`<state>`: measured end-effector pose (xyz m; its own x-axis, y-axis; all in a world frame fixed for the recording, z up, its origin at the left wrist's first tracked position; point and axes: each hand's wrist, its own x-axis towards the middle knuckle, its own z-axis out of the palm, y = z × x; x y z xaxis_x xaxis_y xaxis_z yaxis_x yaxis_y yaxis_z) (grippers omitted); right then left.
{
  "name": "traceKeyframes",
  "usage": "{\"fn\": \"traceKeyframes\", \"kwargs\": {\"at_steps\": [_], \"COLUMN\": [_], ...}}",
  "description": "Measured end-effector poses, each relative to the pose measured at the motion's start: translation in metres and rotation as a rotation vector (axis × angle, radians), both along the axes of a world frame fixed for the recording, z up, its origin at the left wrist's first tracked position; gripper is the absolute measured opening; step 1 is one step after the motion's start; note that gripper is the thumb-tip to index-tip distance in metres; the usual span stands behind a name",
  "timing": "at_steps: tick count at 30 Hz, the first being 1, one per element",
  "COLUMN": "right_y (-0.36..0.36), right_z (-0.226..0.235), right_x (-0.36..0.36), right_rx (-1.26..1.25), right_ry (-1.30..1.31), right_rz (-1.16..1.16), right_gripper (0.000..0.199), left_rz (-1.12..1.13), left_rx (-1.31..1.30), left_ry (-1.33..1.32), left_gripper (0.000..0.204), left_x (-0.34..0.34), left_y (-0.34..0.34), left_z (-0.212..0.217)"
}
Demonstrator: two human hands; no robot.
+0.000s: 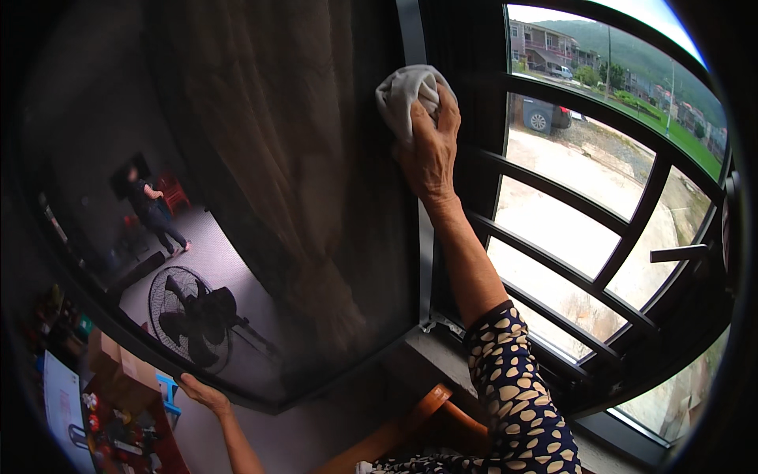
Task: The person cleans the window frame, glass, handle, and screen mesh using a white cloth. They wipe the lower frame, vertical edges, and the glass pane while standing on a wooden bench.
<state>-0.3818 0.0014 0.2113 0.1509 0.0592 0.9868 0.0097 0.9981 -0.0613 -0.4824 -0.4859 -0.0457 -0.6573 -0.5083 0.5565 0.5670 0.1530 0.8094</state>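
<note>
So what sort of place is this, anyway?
Probably a room in a home, though it could be a small shop. A long curtain, a fan and a red chair suggest it.

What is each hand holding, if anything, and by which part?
Right hand: a bunched pale cloth, by its lower right side. Left hand touches the window frame at its lower edge; grip unclear.
</note>
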Motion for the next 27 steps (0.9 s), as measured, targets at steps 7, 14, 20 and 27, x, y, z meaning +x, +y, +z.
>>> {"fn": "traceKeyframes", "kwargs": {"at_steps": [7, 14, 20, 27], "right_y": [-0.003, -0.013, 0.001, -0.009], "right_z": [-0.096, -0.180, -0.118, -0.064], "right_x": [0.012, 0.023, 0.012, 0.009], "right_rx": [-0.103, -0.301, -0.120, -0.096], "right_ry": [-0.111, -0.223, -0.099, -0.111], "right_rz": [0.054, 0.251, 0.189, 0.021], "right_gripper": [0.049, 0.060, 0.063, 0.064], "left_rz": [0.042, 0.058, 0.085, 0.009], "left_rx": [-0.060, -0.088, -0.139, -0.189], "left_ry": [-0.035, -0.028, 0.015, 0.028], "left_gripper": [0.066, 0.060, 0.059, 0.062], "left_x": [0.004, 0.000, 0.000, 0.002], "left_y": [0.004, 0.001, 0.003, -0.005], "left_z": [0.003, 0.002, 0.002, -0.015]}}
